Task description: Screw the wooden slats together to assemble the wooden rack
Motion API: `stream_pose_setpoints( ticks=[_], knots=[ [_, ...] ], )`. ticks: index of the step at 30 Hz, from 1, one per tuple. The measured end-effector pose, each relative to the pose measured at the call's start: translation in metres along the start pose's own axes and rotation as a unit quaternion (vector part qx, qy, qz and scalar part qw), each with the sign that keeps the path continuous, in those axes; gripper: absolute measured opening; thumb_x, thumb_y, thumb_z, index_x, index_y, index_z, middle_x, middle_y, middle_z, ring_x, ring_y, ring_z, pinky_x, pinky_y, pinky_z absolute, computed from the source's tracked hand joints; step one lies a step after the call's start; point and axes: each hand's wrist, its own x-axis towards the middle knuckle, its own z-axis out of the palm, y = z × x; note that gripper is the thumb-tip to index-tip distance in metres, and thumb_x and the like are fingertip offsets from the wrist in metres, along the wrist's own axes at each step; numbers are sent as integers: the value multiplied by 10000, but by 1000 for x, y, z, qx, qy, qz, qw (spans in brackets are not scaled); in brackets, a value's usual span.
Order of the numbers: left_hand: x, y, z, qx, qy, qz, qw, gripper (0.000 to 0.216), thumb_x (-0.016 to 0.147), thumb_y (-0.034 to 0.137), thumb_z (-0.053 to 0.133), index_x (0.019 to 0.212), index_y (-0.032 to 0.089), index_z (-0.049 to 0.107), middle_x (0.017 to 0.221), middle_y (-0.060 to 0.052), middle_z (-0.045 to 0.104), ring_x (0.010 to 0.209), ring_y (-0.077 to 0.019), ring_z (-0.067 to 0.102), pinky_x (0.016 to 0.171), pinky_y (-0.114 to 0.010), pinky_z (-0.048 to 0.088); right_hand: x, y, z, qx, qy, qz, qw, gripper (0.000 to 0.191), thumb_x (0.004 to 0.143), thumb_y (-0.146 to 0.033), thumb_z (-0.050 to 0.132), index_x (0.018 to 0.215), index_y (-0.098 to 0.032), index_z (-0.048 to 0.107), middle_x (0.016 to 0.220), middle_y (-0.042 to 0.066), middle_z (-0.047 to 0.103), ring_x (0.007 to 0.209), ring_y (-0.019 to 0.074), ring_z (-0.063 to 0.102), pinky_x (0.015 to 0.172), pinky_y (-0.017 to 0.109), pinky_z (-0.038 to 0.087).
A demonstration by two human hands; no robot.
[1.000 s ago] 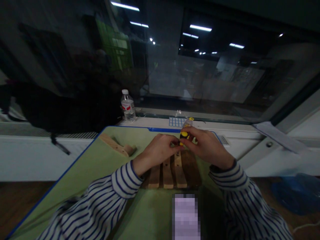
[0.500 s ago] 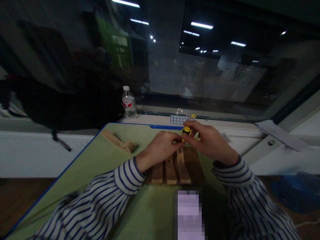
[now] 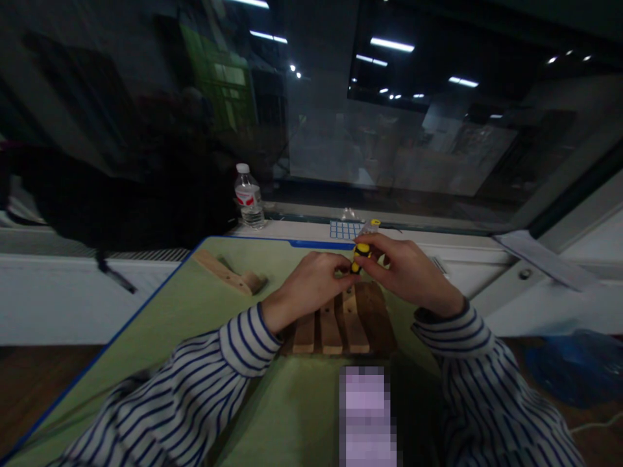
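Note:
My right hand (image 3: 411, 269) is closed round the stubby handle of what looks like a yellow-and-black screwdriver (image 3: 363, 250), held above the wooden pieces. My left hand (image 3: 316, 279) is pinched just below and left of that handle; its fingertips hide whatever is between them. Beneath both hands, several wavy wooden strips (image 3: 331, 334) with small holes lie side by side over a darker wooden board (image 3: 377, 321). My hands cover the far ends of the strips. Away to the left lies a separate curved wooden piece (image 3: 224, 272) with holes and a raised end.
The green tabletop (image 3: 180, 324) has a blue edge. A pixelated phone-shaped object (image 3: 367, 415) is at the front. On the sill stand a water bottle (image 3: 249, 198), a blue-and-white grid sheet (image 3: 344, 229) and a clear item with a yellow end (image 3: 374, 224). A black bag (image 3: 121, 201) lies left.
The yellow-and-black handle has turned slightly in my right fingers, showing its black parts differently. My left hand keeps its pinch. The whole view has shifted a little.

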Motion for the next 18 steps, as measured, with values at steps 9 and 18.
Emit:
stream_pose_setpoints(
  ticks=[9, 18],
  knots=[
    [0, 0, 0, 2, -10, -1, 1000, 207, 870, 299, 581, 939, 175, 732, 839, -45, 736, 742, -173, 655, 652, -262, 429, 2, 0, -1, -7, 8, -6, 1000, 256, 889, -299, 560, 1118, -187, 578, 1068, 55, 692, 762, 153, 664, 675, 285, 482],
    [-2, 1, -1, -12, -17, 6, 1000, 209, 888, 263, 545, 950, 168, 721, 845, -49, 733, 732, -169, 653, 641, -266, 425, 0, -3, -1, -12, 10, -10, 1000, 410, 872, -279, 560, 1269, -186, 517, 985, 51, 708, 760, 163, 664, 704, 304, 498]
  ],
)
